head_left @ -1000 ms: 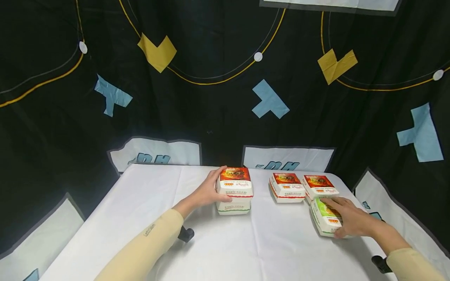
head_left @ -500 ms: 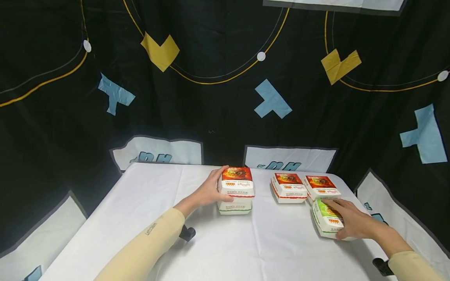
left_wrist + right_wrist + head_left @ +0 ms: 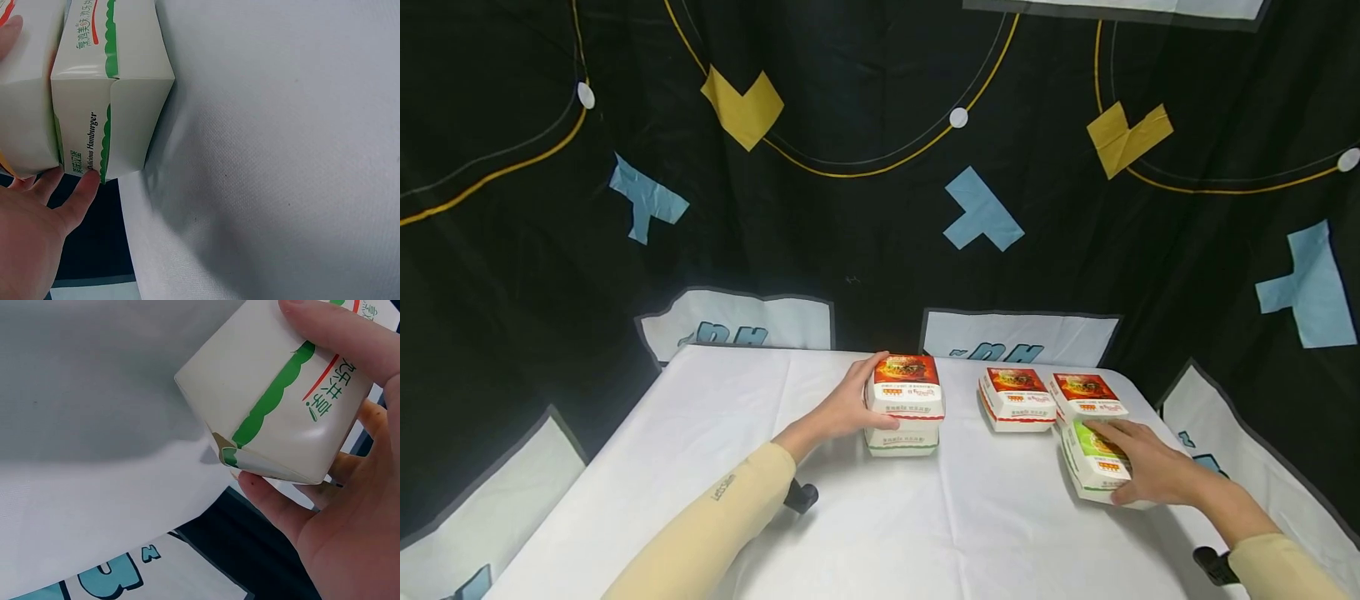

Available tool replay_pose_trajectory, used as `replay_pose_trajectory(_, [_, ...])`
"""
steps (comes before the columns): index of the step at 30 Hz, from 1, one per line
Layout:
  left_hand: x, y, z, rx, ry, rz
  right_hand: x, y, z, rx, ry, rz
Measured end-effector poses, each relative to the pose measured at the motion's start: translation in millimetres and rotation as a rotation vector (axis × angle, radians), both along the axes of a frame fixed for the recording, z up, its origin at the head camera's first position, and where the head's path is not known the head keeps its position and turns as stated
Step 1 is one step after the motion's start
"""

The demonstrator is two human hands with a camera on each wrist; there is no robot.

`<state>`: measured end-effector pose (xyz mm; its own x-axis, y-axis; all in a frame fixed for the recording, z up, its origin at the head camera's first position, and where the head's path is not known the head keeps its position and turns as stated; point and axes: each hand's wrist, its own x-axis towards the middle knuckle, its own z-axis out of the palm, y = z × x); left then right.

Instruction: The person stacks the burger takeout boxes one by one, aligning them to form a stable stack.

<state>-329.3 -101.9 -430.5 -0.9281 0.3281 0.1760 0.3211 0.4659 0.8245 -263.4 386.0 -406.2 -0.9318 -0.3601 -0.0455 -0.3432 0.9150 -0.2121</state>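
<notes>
My left hand [image 3: 844, 407] holds a red-topped hamburger box [image 3: 904, 388] from its left side, thumb along the front near the seam. That box sits on a green-trimmed hamburger box [image 3: 901, 443]; in the left wrist view a fingertip also touches the side of this lower box [image 3: 87, 134]. At the right, my right hand [image 3: 1153, 467] grips a green-topped hamburger box [image 3: 1093, 477], thumb on the near side and fingers over the top and far side. In the right wrist view a corner flap of this box [image 3: 269, 406] stands slightly loose.
Two more red-topped hamburger boxes, one left [image 3: 1017, 400] and one right [image 3: 1086, 393], stand side by side just behind the green-topped box. All are on a white cloth-covered table [image 3: 880, 533]. A black curtain [image 3: 850, 242] hangs behind it.
The green-topped box and my right hand have shifted slightly left. My left hand and the stacked boxes keep their place; the whole head view has moved a little.
</notes>
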Motion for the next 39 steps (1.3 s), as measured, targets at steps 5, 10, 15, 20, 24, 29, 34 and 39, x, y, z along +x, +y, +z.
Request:
replay_pose_trajectory(5, [-1.6, -0.3, 0.8, -0.002, -0.006, 0.000, -0.9, -3, 4.1, -0.011, 0.008, 0.020])
replay_pose_trajectory(10, [-2.7, -0.5, 0.2, -0.001, -0.004, -0.001, -1.1, -8, 9.7, -0.024, -0.001, 0.019])
replay_pose_trajectory(15, [-2.9, -0.8, -0.8, 0.005, -0.003, -0.009, -1.8, -13, 13.9, -0.024, -0.014, 0.018])
replay_pose_trajectory(20, [-2.3, -0.5, -0.8, 0.002, -0.004, -0.007, -2.4, -20, 18.8, -0.020, 0.011, 0.034])
replay_pose_trajectory(24, [-2.4, -1.1, -1.5, -0.006, -0.004, -0.005, -5.2, -28, 21.1, -0.027, 0.018, 0.042])
replay_pose_trajectory(29, [-1.2, -2.1, -2.2, -0.008, -0.005, -0.005, -7.7, -37, 22.8, -0.021, 0.018, 0.043])
replay_pose_trajectory(34, [0.2, -1.2, -1.2, -0.003, -0.016, -0.015, -7.5, -44, 27.4, -0.017, 0.059, 0.067])
replay_pose_trajectory(39, [0.4, -0.6, 0.6, 0.000, -0.006, -0.013, -9.4, -53, 35.7, -0.019, 0.097, 0.093])
